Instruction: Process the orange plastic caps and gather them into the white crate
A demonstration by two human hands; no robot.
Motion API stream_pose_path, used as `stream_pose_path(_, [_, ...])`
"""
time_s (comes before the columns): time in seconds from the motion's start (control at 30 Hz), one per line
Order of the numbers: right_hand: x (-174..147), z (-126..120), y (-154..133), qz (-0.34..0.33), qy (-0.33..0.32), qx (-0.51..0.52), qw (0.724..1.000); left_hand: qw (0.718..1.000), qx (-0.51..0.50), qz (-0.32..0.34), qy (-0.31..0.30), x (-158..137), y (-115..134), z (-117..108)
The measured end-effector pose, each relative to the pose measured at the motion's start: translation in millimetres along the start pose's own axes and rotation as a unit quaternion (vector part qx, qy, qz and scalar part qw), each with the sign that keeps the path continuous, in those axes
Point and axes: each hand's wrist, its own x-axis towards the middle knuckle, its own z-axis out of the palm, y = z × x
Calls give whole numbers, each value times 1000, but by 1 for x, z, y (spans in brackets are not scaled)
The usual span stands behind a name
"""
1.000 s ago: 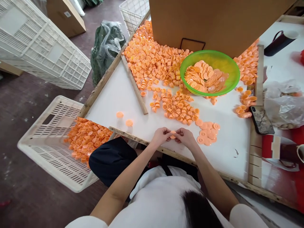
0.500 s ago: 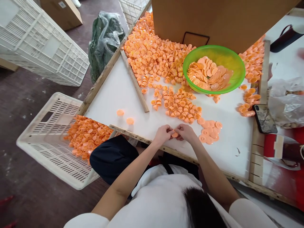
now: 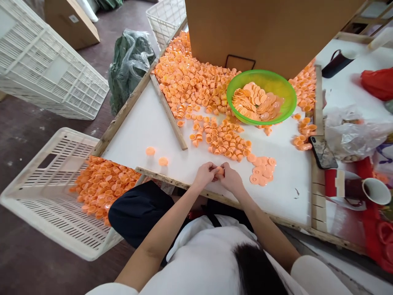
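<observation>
Between the fingertips of both hands is a small orange plastic piece (image 3: 220, 170), held just above the table's near edge. My left hand (image 3: 206, 173) pinches it from one side and my right hand (image 3: 229, 177) from the other; the fingers hide much of it. Flat orange discs (image 3: 263, 170) lie in a patch to the right of my right hand. Beyond the hands sits a cluster of orange cups (image 3: 227, 139). Two single orange pieces, one of them a disc (image 3: 163, 161), rest on the white tabletop (image 3: 129, 135) to the left.
A green bowl (image 3: 261, 119) of discs stands behind the cups, before a large cardboard box (image 3: 264, 37). A wooden strip (image 3: 168, 111) borders the big cup heap. At left, a white crate (image 3: 37, 196) holds orange pieces. A phone (image 3: 323, 152) and mug (image 3: 376, 191) are at right.
The camera view has turned slightly to the right, so the scene appears shifted left. Both hands stay together on the orange piece, with their fingers slightly repositioned.
</observation>
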Motion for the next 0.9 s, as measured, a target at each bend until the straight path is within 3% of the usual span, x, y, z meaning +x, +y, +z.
stream_pose_path(0.1, [-7,-14,15,-37,-21,63,997,998,55,5,17,-3,-2,-20])
stream_pose_path(0.17, [-16,-32,36,-33,26,56,998,988,130,18,86,-10,-4,-45])
stream_pose_path(0.27, [-31,-59,74,-10,127,-48,991,934,270,62,226,-22,-3,-83])
stream_pose_path(0.37, [-39,-70,99,4,129,-142,982,887,347,93,291,-23,4,-96])
stream_pose_path(0.57, [-38,-58,107,-2,128,-139,982,879,374,120,269,-5,12,-78])
stream_pose_path(0.9, [-37,-61,114,-1,153,-65,986,936,246,191,164,-44,-31,-100])
